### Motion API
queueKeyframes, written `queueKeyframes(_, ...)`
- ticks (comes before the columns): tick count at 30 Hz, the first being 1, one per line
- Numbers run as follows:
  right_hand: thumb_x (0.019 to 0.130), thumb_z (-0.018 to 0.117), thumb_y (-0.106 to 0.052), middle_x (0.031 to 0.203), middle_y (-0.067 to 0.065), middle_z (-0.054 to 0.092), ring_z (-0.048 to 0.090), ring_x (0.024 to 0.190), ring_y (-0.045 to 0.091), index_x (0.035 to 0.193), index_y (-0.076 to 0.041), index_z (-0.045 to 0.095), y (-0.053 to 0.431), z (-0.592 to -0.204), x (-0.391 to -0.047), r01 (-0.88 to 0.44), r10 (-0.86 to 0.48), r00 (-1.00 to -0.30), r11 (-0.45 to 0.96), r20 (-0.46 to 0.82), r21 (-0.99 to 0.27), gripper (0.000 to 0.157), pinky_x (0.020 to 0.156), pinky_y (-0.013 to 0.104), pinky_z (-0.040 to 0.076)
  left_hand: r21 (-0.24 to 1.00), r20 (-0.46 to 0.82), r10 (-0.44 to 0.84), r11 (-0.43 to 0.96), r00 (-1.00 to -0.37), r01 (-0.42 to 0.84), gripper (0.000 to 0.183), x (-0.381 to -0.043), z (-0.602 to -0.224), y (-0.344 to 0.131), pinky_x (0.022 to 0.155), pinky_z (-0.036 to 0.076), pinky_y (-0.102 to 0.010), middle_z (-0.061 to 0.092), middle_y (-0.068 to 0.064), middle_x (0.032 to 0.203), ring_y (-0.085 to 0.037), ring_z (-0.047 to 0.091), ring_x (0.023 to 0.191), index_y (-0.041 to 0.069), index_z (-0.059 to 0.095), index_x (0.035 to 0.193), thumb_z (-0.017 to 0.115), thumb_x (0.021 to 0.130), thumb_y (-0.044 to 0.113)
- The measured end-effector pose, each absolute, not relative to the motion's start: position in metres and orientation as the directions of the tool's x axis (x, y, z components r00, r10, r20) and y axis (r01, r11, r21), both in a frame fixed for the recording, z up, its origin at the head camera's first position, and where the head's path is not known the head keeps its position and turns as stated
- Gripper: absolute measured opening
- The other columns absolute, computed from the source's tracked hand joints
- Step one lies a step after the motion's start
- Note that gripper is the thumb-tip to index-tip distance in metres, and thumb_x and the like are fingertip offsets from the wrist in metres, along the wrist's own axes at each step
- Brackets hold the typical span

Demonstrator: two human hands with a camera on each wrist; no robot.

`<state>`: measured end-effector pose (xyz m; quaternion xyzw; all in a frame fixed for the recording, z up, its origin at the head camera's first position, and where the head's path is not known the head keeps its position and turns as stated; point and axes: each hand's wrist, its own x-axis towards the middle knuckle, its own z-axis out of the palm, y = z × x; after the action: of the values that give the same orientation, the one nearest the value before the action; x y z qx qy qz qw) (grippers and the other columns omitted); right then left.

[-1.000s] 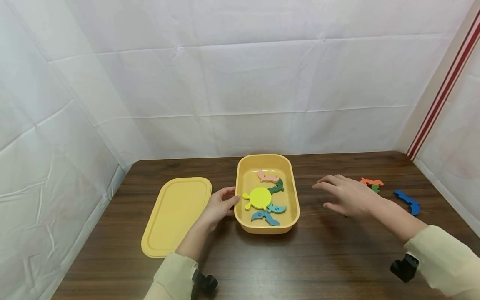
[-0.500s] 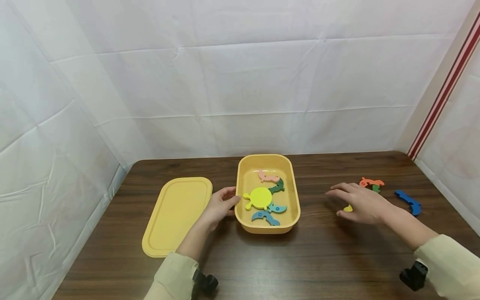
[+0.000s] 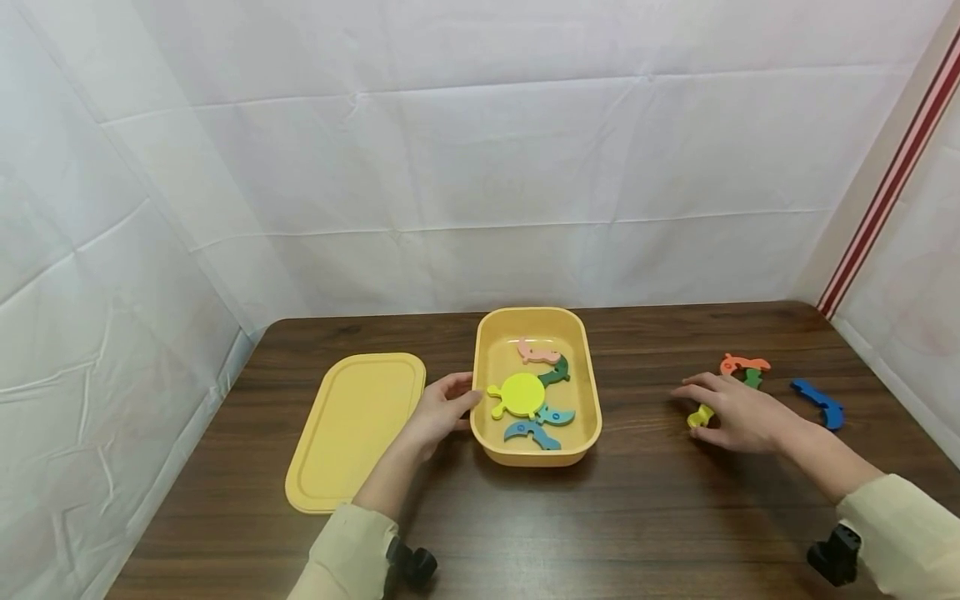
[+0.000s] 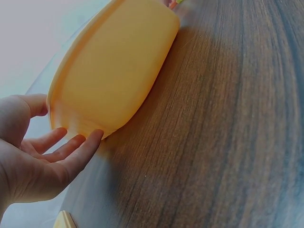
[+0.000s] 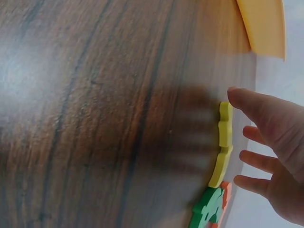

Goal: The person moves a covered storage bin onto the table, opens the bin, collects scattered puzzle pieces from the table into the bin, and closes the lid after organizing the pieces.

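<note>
1. One dark wood-grain table leaves open room between the two hands, away from its edges.
2. The yellow open box is gripped at its side by the left hand, fingers curved against the wall.
3. The right hand spreads thumb and fingers around the yellow toy piece; contact is unclear.
4. That piece lies right of the box, near the green piece; pinching its sides, then clearing the rim, seems best.
</note>
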<state>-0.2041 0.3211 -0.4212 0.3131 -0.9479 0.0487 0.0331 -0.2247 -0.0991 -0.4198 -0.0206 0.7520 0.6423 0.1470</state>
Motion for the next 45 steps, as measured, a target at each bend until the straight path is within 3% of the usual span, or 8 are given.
queueKeyframes(20,0.077,0.073,-0.018,0.109,0.011,0.056,0.056,0.097,0.03,0.115,-0.012,0.061,0.329,-0.427,-0.2,-0.595,-0.585,-0.803,0.8,0.113,-0.083,0.04,0.079,0.048,0.049,0.961,-0.243,0.157,0.176,-0.957,-0.215,0.043,-0.224,-0.42,-0.099,0.076,0.056,-0.035,0.053,-0.017,0.122,-0.027,0.058,0.105,0.002,0.047,0.131,0.056,0.091,0.015)
queueKeyframes(30,0.075,0.073,-0.011,0.095,0.002,0.055,0.054,0.079,0.015,0.1,-0.016,0.06,0.328,-0.432,-0.203,-0.627,-0.61,-0.773,0.777,0.174,-0.06,0.029,0.065,0.035,0.048,0.96,-0.245,0.156,0.173,-0.957,-0.218,0.043,-0.225,-0.421,-0.099,0.076,0.055,-0.035,0.052,-0.017,0.124,-0.026,0.058,0.105,0.002,0.046,0.131,0.056,0.091,0.015)
queueKeyframes(45,0.072,0.074,-0.005,0.087,-0.002,0.051,0.051,0.07,0.009,0.093,-0.017,0.055,0.324,-0.433,-0.204,-0.626,-0.612,-0.774,0.777,0.163,-0.059,0.03,0.06,0.031,0.047,0.959,-0.251,0.164,0.176,-0.954,-0.222,0.045,-0.225,-0.42,-0.099,0.078,0.055,-0.036,0.051,-0.018,0.127,-0.029,0.057,0.108,0.003,0.045,0.133,0.056,0.091,0.016)
